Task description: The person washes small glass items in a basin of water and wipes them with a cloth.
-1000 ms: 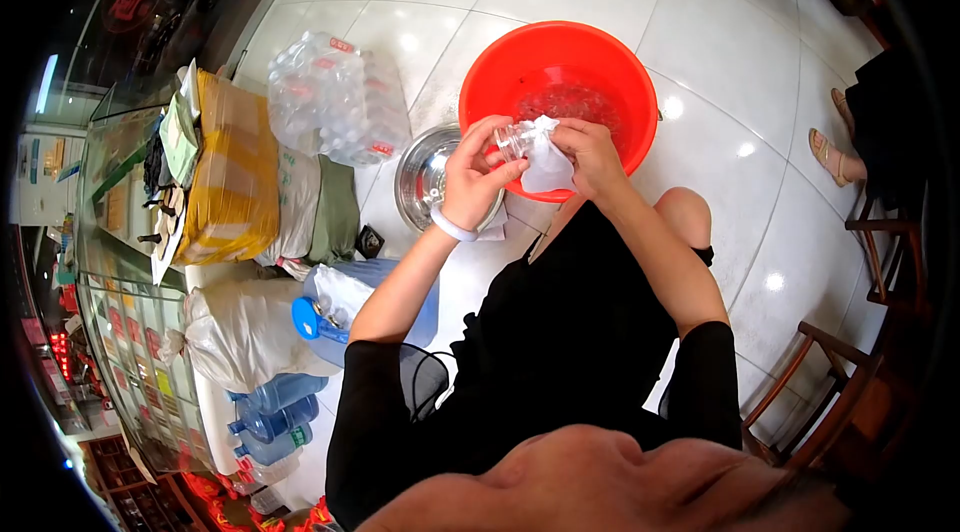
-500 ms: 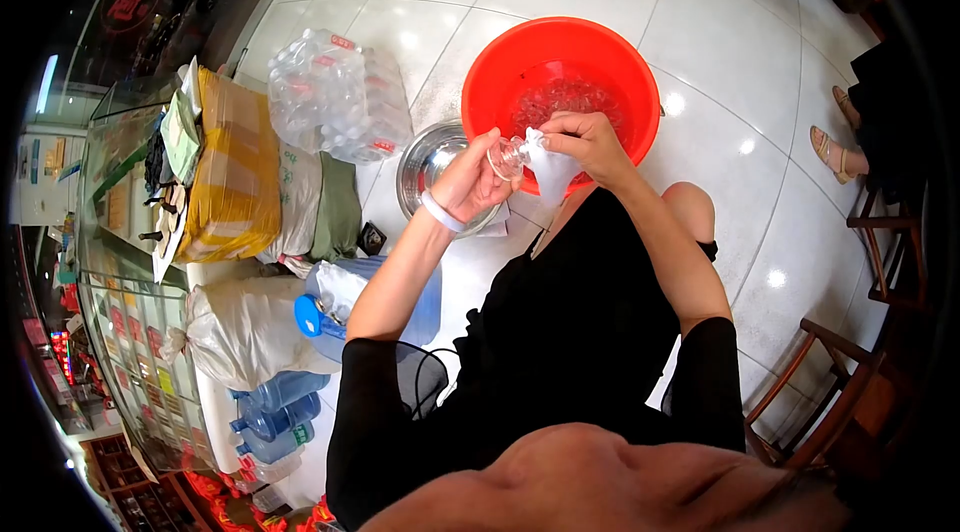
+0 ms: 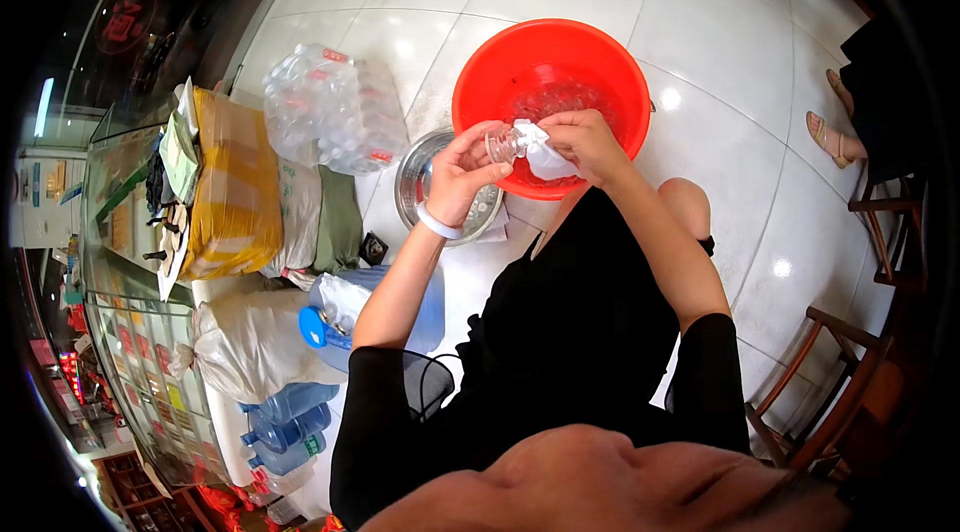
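Left fingers [image 3: 474, 136] grasp a clear vessel [image 3: 499, 145], right fingers [image 3: 572, 119] a white cloth [image 3: 552, 163]; glassy pieces [image 3: 565, 97] lie in the red basin [image 3: 490, 60].

clear vessel [image 3: 503, 145], perhaps glass, sideways | white cloth [image 3: 550, 161], bunched, touching it

Bright, cool-white light on tiled floor [image 3: 720, 142]; small round glare spots toward floor's right edge. Bright light tube [image 3: 44, 107] far left, dim surroundings. Sharp highlights on steel bowl [image 3: 411, 194] and bottle pack [image 3: 335, 112]. White cloth [image 3: 548, 163] nearly washed out; black clothing [image 3: 580, 322] nearly detail-less. Strong fisheye bending, corners black.
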The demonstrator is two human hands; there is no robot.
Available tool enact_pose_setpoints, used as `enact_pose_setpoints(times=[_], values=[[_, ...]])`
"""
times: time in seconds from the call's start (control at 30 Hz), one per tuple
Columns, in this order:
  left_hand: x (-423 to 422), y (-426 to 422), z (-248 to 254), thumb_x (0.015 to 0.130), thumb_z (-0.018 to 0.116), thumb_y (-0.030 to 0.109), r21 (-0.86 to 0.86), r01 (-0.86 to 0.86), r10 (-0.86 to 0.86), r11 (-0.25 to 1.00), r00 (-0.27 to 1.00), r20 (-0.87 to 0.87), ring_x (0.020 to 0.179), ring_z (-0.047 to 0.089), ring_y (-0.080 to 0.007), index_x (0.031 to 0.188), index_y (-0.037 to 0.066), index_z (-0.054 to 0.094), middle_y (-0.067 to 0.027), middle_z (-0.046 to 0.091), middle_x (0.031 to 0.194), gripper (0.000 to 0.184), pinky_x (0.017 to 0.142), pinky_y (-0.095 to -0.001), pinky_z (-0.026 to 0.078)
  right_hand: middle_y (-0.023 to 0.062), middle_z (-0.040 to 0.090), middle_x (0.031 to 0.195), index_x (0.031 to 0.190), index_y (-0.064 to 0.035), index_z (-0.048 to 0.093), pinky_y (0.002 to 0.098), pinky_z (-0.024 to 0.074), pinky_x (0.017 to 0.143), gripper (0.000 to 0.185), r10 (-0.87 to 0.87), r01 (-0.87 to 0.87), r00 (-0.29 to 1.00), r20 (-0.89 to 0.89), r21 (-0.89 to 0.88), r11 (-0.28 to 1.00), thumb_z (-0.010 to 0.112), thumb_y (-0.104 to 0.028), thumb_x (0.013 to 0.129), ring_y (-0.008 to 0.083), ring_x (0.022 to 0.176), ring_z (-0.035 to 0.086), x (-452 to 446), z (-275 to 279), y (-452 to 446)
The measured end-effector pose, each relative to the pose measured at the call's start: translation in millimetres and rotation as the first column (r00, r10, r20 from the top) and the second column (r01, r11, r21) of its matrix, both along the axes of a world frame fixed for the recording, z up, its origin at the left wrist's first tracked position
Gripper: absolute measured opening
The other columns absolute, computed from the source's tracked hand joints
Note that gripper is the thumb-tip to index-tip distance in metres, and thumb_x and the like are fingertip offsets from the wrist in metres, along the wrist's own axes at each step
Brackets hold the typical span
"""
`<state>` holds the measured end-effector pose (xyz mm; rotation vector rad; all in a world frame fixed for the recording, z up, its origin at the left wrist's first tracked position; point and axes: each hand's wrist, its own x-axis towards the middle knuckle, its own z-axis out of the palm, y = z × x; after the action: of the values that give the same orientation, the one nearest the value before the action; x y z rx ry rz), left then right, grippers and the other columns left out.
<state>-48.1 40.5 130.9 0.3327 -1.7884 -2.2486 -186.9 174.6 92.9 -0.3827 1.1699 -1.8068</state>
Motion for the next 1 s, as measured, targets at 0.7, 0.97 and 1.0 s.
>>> enact_pose_setpoints(times=[0.7, 0.97, 1.0], values=[[3, -25, -2, 0.089, 0.041, 0.031, 0.185, 0.121, -0.181, 0.975, 0.916, 0.358, 0.066, 0.058, -0.0185, 0.114, -0.005, 0.043, -0.0125, 0.058, 0.082, 0.044, 0.055, -0.0254, 0.047, 0.0025, 0.059, 0.071, 0.08, 0.0025, 0.062, 0.0219, 0.0402, 0.057, 0.011, -0.084, 0.022, 0.884, -0.46, -0.138, 0.99, 0.055, -0.005, 0.074, 0.0079, 0.064, 0.052, 14, -9, -7], [-4, 12, 11, 0.082, 0.051, 0.007, -0.139, -0.113, 0.109, 0.984, 0.993, -0.036, 0.073, 0.058, -0.0192, 0.118, -0.002, 0.04, -0.0118, 0.055, 0.09, 0.04, 0.058, -0.0278, 0.048, 0.0035, 0.06, 0.074, 0.083, 0.0028, 0.062, 0.0216, 0.0424, 0.06, 0.015, -0.099, 0.094, 0.992, -0.077, -0.066, 0.993, 0.057, -0.007, 0.074, 0.0088, 0.066, 0.054, 15, -4, -6], [-3, 3, 7, 0.083, 0.05, 0.01, -0.075, -0.021, 0.023, 0.997, 0.999, 0.025, 0.069, 0.057, -0.0165, 0.117, -0.002, 0.04, -0.0111, 0.056, 0.087, 0.037, 0.056, -0.0259, 0.047, 0.0033, 0.06, 0.074, 0.083, 0.0027, 0.062, 0.0214, 0.0423, 0.06, 0.015, -0.094, 0.084, 0.986, -0.137, -0.075, 0.994, 0.057, -0.007, 0.074, 0.0085, 0.066, 0.054, 15, -4, -5]])
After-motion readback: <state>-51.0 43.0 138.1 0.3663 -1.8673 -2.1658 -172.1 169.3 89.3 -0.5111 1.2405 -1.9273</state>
